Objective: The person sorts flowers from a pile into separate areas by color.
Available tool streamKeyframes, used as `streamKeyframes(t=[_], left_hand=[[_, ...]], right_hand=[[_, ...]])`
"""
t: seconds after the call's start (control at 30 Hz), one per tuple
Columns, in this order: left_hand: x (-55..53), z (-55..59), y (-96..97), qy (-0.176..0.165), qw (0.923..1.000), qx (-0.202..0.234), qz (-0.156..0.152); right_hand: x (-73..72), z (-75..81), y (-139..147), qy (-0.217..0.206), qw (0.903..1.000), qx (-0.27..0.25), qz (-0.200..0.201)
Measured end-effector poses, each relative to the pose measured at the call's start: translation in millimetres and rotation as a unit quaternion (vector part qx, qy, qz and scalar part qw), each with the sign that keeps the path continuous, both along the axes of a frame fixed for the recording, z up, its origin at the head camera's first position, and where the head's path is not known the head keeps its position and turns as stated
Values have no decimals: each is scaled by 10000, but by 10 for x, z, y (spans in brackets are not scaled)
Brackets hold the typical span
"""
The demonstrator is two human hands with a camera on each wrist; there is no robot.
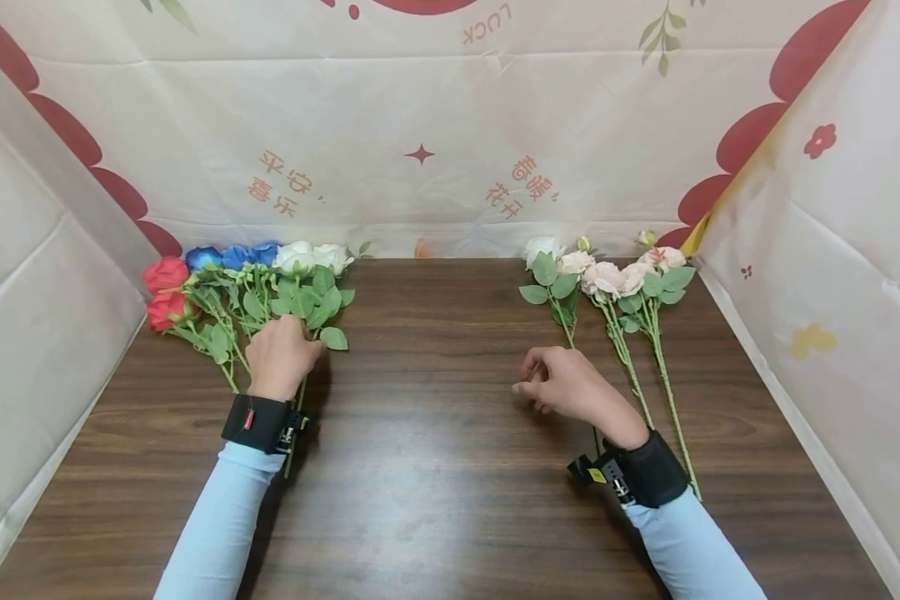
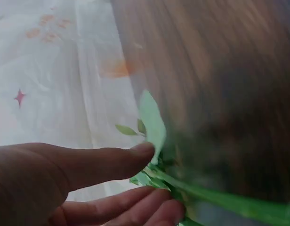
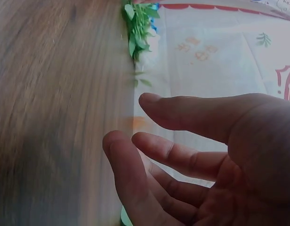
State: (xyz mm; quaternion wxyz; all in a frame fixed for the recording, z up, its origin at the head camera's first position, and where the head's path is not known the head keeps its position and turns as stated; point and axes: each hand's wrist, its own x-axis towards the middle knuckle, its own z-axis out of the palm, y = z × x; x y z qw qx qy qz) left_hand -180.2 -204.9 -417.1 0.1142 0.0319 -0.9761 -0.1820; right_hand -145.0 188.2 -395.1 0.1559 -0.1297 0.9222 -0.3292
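My left hand (image 1: 281, 358) is low over a bunch of artificial roses. Its thumb and fingertips lie on either side of a leafy green stem (image 2: 215, 195), loosely pinching it just below the white roses (image 1: 311, 257). Red roses (image 1: 168, 292) and blue roses (image 1: 236, 256) lie left of and beyond this hand, their stems partly hidden under it. My right hand (image 1: 570, 385) hovers beside the flowers on the right, fingers loosely bent, nothing between them. Pale pink roses (image 1: 615, 279) and a white rose (image 1: 543, 248) lie beyond it, stems running toward me.
The flowers lie on a dark wood-grain table (image 1: 420, 433). A printed white cloth (image 1: 420, 108) rises along the back edge, and more cloth stands at the left and right sides. Both wrists wear black bands (image 1: 648, 468) with small cameras.
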Motion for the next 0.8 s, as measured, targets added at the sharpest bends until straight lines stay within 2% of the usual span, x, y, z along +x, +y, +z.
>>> streamKeyframes(t=[0.1, 0.2, 0.4, 0.57, 0.8], left_hand=[[-9, -21, -35, -297, 9994, -62, 138], [-10, -36, -44, -365, 9992, -102, 85], [-3, -50, -44, -278, 9994, -149, -122], [3, -36, -42, -216, 9994, -19, -267], [4, 69, -45, 33, 9985, 176, -510]], right_hand=[[22, 2, -34, 92, 9999, 56, 77], [36, 8, -56, 178, 9997, 70, 174], [46, 11, -76, 221, 9995, 73, 228], [54, 7, -77, 271, 9992, 127, 271], [47, 3, -73, 261, 9993, 118, 260]])
